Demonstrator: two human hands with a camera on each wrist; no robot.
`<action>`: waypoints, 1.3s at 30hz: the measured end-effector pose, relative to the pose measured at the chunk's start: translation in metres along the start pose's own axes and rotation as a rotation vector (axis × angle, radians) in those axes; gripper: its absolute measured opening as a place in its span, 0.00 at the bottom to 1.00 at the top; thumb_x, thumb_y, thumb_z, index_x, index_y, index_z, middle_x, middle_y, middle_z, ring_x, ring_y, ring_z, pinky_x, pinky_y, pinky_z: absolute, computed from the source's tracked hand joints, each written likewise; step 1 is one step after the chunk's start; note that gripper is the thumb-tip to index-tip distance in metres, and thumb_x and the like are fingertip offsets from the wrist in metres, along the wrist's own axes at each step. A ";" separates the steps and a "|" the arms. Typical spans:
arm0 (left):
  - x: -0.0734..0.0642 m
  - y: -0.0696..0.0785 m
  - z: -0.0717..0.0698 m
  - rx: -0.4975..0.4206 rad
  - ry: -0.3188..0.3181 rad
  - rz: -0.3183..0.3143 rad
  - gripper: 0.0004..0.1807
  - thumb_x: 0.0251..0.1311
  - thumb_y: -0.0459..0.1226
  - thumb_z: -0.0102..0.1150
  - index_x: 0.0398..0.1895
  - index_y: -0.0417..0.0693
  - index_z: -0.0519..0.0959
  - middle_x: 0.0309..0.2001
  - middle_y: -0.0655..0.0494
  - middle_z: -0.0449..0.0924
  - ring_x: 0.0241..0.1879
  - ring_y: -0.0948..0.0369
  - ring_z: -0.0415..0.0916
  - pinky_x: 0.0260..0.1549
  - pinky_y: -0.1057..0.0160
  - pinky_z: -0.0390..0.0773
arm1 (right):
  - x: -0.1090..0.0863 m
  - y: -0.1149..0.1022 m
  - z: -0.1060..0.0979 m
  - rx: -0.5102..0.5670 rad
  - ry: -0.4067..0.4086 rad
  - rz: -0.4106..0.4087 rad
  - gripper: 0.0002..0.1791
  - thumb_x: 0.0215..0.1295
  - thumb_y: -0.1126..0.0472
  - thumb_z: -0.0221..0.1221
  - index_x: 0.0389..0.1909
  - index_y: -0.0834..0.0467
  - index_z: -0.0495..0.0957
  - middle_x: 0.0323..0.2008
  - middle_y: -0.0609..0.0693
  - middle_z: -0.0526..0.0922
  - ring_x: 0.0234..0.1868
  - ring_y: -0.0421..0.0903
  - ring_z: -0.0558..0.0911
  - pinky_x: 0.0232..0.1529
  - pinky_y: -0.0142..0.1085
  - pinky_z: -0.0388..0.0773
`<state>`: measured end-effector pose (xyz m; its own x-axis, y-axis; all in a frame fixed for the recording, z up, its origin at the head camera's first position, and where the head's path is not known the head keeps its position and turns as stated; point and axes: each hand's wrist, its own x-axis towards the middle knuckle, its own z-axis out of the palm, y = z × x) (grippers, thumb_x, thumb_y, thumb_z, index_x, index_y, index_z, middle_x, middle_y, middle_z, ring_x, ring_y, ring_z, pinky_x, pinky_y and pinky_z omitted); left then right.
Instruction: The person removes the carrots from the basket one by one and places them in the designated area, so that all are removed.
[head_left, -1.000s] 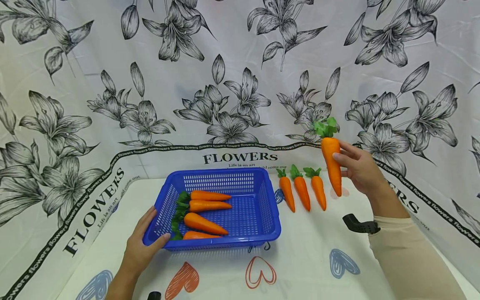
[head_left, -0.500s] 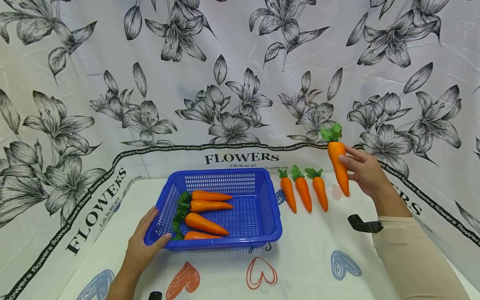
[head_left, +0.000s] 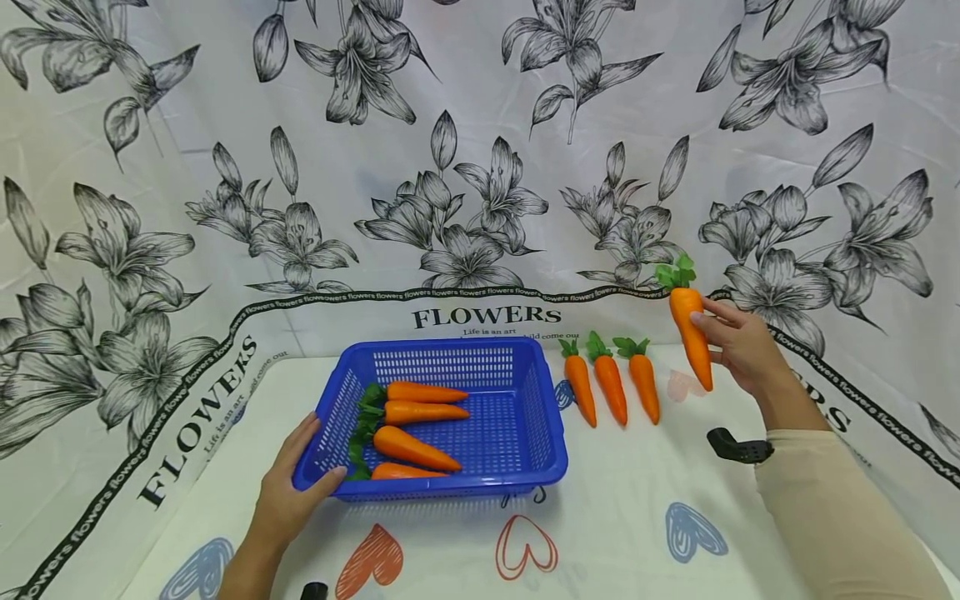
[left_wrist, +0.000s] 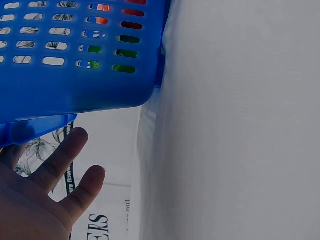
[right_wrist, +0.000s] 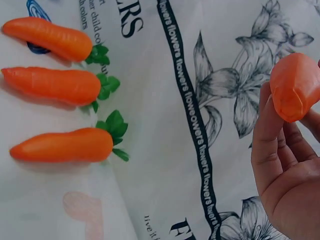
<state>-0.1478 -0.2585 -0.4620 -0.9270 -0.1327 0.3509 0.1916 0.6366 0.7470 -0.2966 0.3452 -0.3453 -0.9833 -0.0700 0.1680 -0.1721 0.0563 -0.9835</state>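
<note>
My right hand (head_left: 746, 350) pinches an orange carrot (head_left: 692, 337) with green leaves, held above the table with its tip down. The right wrist view shows that carrot (right_wrist: 295, 92) end-on, between thumb and fingers. Just left of it, three carrots (head_left: 643, 387) lie side by side on the cloth, leaves toward the back. My left hand (head_left: 288, 483) rests against the near left corner of a blue plastic basket (head_left: 491, 482), fingers spread and fairly straight. Inside the basket, several carrots (head_left: 427, 412) lie with tips pointing right; the nearest is partly hidden by the front rim.
A white tablecloth (head_left: 600, 525) with printed hearts covers the table. Behind it hangs a white flower-printed curtain (head_left: 480, 100), whose lower part meets the back edge of the table. The basket's perforated wall (left_wrist: 70, 85) fills the upper left of the left wrist view.
My right hand has moved slightly right and down with the carrot, which now tilts more. The head view has shifted a little. My left hand stays at the basket.
</note>
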 end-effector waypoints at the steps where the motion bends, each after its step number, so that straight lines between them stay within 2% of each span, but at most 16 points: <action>1: 0.000 0.000 0.000 0.000 0.001 0.001 0.44 0.55 0.43 0.67 0.74 0.55 0.58 0.74 0.52 0.52 0.68 0.40 0.52 0.54 0.29 0.60 | 0.001 0.002 -0.002 -0.005 0.005 0.003 0.39 0.67 0.54 0.60 0.74 0.60 0.54 0.48 0.43 0.75 0.41 0.40 0.80 0.36 0.34 0.82; 5: 0.000 -0.002 0.001 0.008 0.003 0.007 0.43 0.55 0.43 0.67 0.74 0.55 0.59 0.74 0.53 0.52 0.68 0.40 0.52 0.54 0.29 0.60 | 0.003 0.008 -0.008 0.008 0.025 0.035 0.41 0.66 0.53 0.60 0.74 0.59 0.53 0.49 0.45 0.72 0.40 0.40 0.80 0.36 0.32 0.81; 16: 0.000 -0.001 0.001 -0.005 0.003 0.010 0.43 0.55 0.42 0.67 0.74 0.54 0.59 0.74 0.53 0.52 0.68 0.40 0.52 0.54 0.29 0.60 | 0.011 0.033 -0.020 -0.095 0.088 0.166 0.46 0.62 0.44 0.61 0.75 0.55 0.52 0.48 0.46 0.71 0.38 0.37 0.80 0.36 0.32 0.81; 21: 0.001 -0.002 0.001 -0.005 0.006 0.018 0.43 0.55 0.42 0.66 0.74 0.55 0.59 0.74 0.53 0.52 0.68 0.40 0.53 0.54 0.29 0.61 | 0.015 0.043 -0.022 -0.148 0.101 0.204 0.47 0.64 0.41 0.59 0.75 0.57 0.50 0.52 0.50 0.68 0.41 0.39 0.77 0.37 0.31 0.80; 29: 0.001 -0.004 0.001 -0.020 0.005 0.021 0.43 0.54 0.41 0.67 0.74 0.55 0.59 0.74 0.53 0.52 0.68 0.40 0.52 0.54 0.29 0.60 | 0.019 0.059 -0.023 -0.172 0.132 0.270 0.46 0.65 0.39 0.56 0.76 0.55 0.48 0.60 0.57 0.63 0.45 0.44 0.73 0.38 0.31 0.79; 34: 0.001 -0.004 0.001 -0.021 0.003 0.017 0.43 0.55 0.42 0.67 0.74 0.56 0.59 0.74 0.54 0.52 0.68 0.40 0.52 0.54 0.29 0.60 | 0.020 0.069 -0.024 -0.171 0.133 0.277 0.44 0.67 0.41 0.55 0.75 0.56 0.49 0.59 0.58 0.64 0.43 0.42 0.74 0.39 0.32 0.79; 39: 0.001 -0.003 0.000 -0.019 0.000 0.014 0.43 0.54 0.42 0.67 0.74 0.55 0.59 0.74 0.54 0.52 0.68 0.40 0.52 0.54 0.29 0.60 | 0.022 0.077 -0.025 -0.241 0.130 0.261 0.44 0.66 0.40 0.56 0.75 0.57 0.52 0.62 0.62 0.63 0.42 0.43 0.76 0.43 0.38 0.80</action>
<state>-0.1495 -0.2602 -0.4640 -0.9239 -0.1240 0.3620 0.2111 0.6238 0.7525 -0.3330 0.3724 -0.4160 -0.9926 0.1036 -0.0634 0.0910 0.2889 -0.9530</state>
